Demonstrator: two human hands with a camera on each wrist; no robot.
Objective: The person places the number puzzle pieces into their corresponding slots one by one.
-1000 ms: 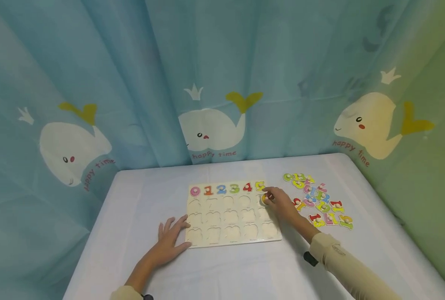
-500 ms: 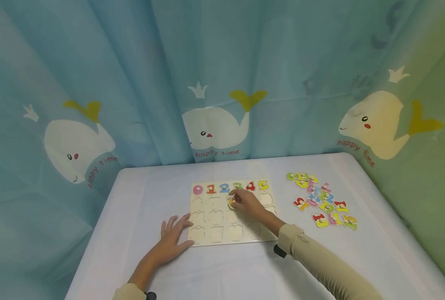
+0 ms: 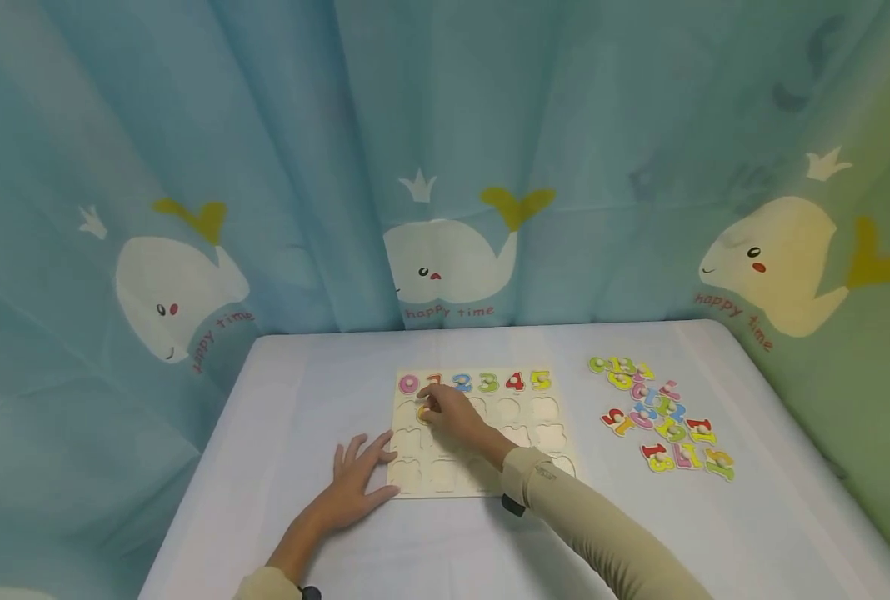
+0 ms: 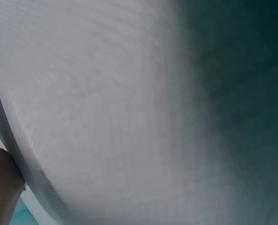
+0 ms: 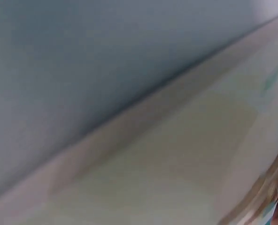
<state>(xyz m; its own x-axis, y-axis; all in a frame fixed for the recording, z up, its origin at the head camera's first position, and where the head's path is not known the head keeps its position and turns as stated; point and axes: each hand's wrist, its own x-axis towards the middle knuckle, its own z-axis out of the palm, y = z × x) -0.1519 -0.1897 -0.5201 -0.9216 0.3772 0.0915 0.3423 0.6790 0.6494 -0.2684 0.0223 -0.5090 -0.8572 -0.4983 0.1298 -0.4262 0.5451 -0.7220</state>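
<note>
A pale wooden number puzzle board [image 3: 546, 408] lies on the table in the head view. Its top row holds pegged numbers from a pink 0 [image 3: 409, 383] to a yellow 5 [image 3: 541, 380]; the rows below show bare recesses. My right hand [image 3: 456, 417] pinches a small yellow-orange puzzle piece [image 3: 422, 414] over the left part of the second row. Fingers cover most of that piece, so its number is hidden. My left hand [image 3: 355, 483] lies with fingers spread, fingertips at the board's left edge. The right wrist view shows the board's surface [image 5: 176, 164] close up and blurred.
Several loose number pieces [image 3: 670, 407] lie in an overlapping cluster to the right of the board, among them a red-and-yellow 18 [image 3: 657, 457]. A white cloth covers the table [image 3: 325, 367]. A blue whale-print curtain [image 3: 302, 167] hangs behind its far edge.
My right hand has carried the yellow-orange puzzle piece leftward along the second row, from the board's right side to its left. My left hand stays at the left edge. The head view has shifted slightly.
</note>
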